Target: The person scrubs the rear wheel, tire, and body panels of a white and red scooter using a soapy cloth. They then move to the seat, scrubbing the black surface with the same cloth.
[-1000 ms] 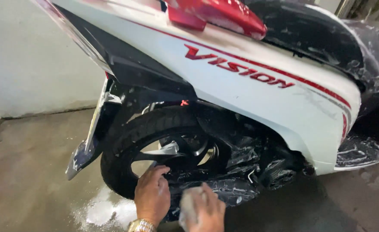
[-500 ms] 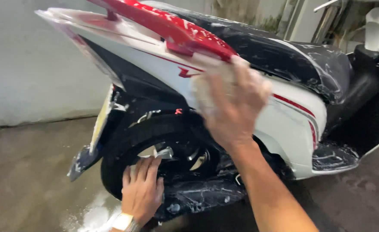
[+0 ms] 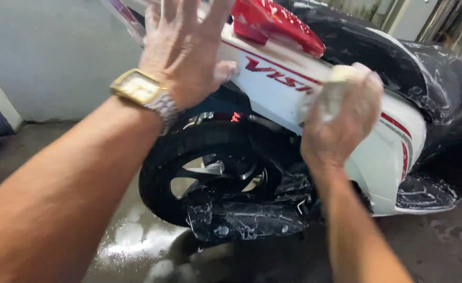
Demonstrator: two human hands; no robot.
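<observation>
**Soaping the scooter's rear side panel**

Our right hand [image 3: 341,123] is clenched around a soapy sponge [image 3: 329,91], pressed against the white side panel [image 3: 378,152] above the rear wheel [image 3: 210,173]. Our left hand [image 3: 184,50] is released, fingers spread, bracing the tail for steadiness.

The light is dim and even, with no single source in view. Soft glare sits on the wet black seat [image 3: 399,63] at the upper right and on the red tail light [image 3: 275,23] at the top. The foam patch on the floor [image 3: 136,241] at lower left shines pale. Deep shadow fills the space around the rear wheel [image 3: 210,173] in the middle. The left hand [image 3: 181,44] and right hand [image 3: 341,120] are smeared by motion blur; the forearm at lower left is large and soft.
</observation>
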